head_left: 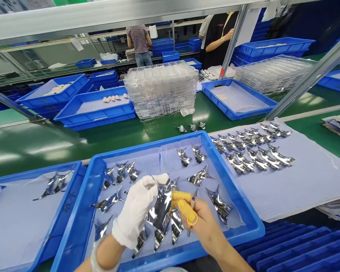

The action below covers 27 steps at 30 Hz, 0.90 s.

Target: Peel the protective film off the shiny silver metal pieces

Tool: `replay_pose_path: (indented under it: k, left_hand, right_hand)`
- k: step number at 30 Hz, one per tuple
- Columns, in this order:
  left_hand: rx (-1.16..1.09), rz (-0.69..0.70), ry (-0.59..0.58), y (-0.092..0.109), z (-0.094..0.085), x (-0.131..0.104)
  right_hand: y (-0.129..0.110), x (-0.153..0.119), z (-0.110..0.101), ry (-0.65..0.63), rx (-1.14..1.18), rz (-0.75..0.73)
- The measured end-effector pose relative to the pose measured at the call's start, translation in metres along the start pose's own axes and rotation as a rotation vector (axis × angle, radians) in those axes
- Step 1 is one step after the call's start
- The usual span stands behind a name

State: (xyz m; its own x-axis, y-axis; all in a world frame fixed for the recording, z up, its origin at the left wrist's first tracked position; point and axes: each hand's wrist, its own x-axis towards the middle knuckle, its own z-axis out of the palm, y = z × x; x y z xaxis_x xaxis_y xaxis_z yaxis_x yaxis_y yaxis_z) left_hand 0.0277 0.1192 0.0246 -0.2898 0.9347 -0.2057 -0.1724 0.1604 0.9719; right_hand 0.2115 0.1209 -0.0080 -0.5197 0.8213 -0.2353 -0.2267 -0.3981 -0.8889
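My left hand (138, 209), in a white glove, is closed on the upper edge of a shiny chrome-like curved part (162, 204). My right hand (200, 219) has yellow finger covers and grips a thin pen-like tool (193, 202), whose kind I cannot make out. Its yellow fingertips are at the right edge of the held part; whether they press on it is hard to tell. Under both hands a blue tray (232, 179) lined with white sheet holds several similar shiny pointed parts, such as one chrome part (219, 206) at the right.
A second blue tray (73, 189) with shiny parts adjoins at the left. On the right, rows of parts lie on a white sheet (274, 189). Clear plastic trays (164, 90) are stacked behind. A metal post (308, 79) slants at the right. Two people stand farther back.
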Motion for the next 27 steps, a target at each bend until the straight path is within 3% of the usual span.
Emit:
replay_pose_path:
  k: [4,9,13,19,27]
  left_hand:
    - [-0.110,-0.049,0.060,-0.019,-0.011,-0.025]
    - [-0.079,-0.061,0.203,-0.033,-0.022,-0.041]
    - [0.031,0.009,0.228,-0.031,-0.026,-0.054]
    - [0.182,0.077,0.234,-0.027,-0.017,-0.064]
    - [0.139,0.049,0.401,-0.021,-0.009,-0.070]
  right_hand:
    - [0.008,-0.003,0.027,-0.106,0.122,0.128]
    - [0.010,-0.011,0.029,-0.049,0.070,0.067]
    - [0.005,-0.017,0.026,-0.036,-0.020,0.025]
    - [0.000,-0.021,0.029,-0.039,-0.299,-0.200]
    - [0.005,-0.022,0.029,-0.095,-0.274,-0.190]
